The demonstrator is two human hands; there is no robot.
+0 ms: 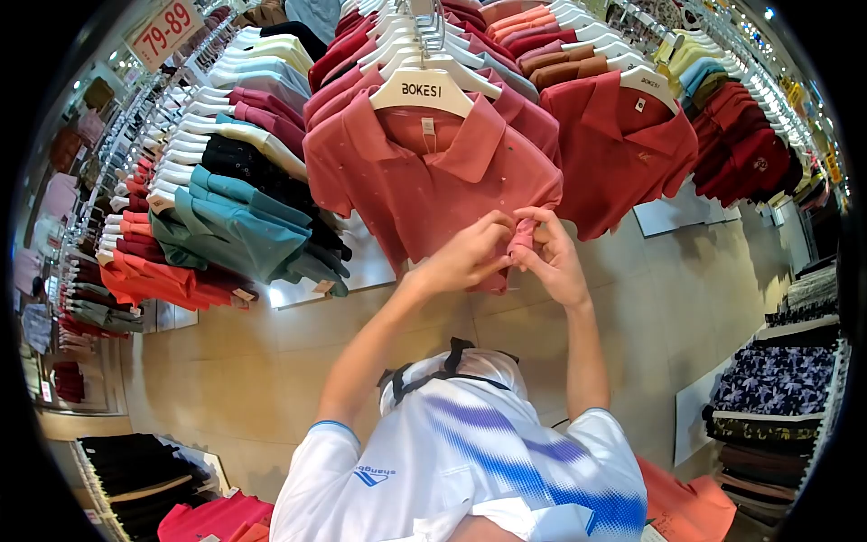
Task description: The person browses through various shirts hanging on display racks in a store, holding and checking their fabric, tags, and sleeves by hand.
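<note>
A coral-pink polo shirt [424, 199] hangs in front of me on a white hanger [422, 90] marked BOKESI. Both my hands are at its lower right part, in front of my chest. My left hand [468, 255] pinches the fabric from the left side, fingertips close together. On the other side my right hand [553, 260] grips the same bunched bit of pink cloth [522, 239] between thumb and fingers. Whether this bit is the sleeve end or the hem, I cannot tell. A small tag [428, 126] shows inside the collar.
Beside it hangs a darker red polo shirt [623, 149]. To the left a rack carries teal shirts [235, 221] and orange-red ones [163, 280]. Folded patterned garments [772, 384] are at the lower right. A price sign [165, 32] reads 79-89. Tiled floor [271, 361] lies below.
</note>
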